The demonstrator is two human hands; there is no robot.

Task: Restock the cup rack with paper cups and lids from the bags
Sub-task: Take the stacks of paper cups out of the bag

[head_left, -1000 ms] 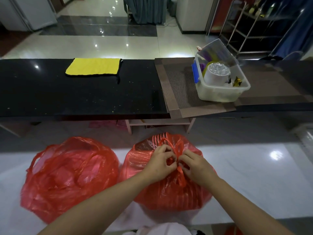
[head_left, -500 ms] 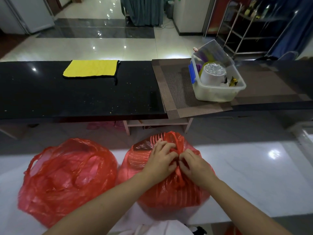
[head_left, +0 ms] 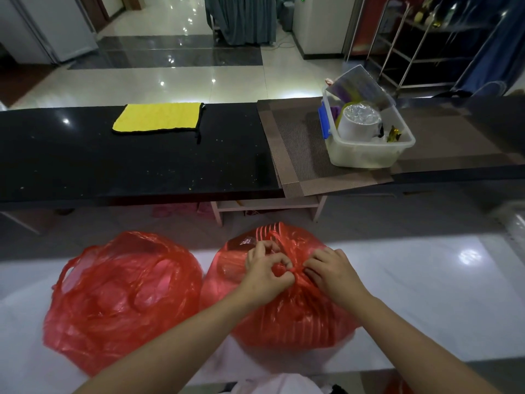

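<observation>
- Both hands, the left hand [head_left: 262, 273] and the right hand [head_left: 331, 270], pinch the knot [head_left: 294, 271] atop the tied red bag [head_left: 284, 308] at lower centre; since a second ago the fingers have dug deeper, so it is likely loosening, though still closed.
- Forearms angle inward, wrists bent down.
- A second, open red bag [head_left: 119, 297] touches it on the left, both on the white desk [head_left: 426, 294].

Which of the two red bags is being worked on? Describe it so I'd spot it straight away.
Start at the white counter nearest the camera, where two red bags sit side by side. It is the right red bag, tied shut at the top, with both hands pinching its knot; the left red bag lies open and untouched.
</observation>
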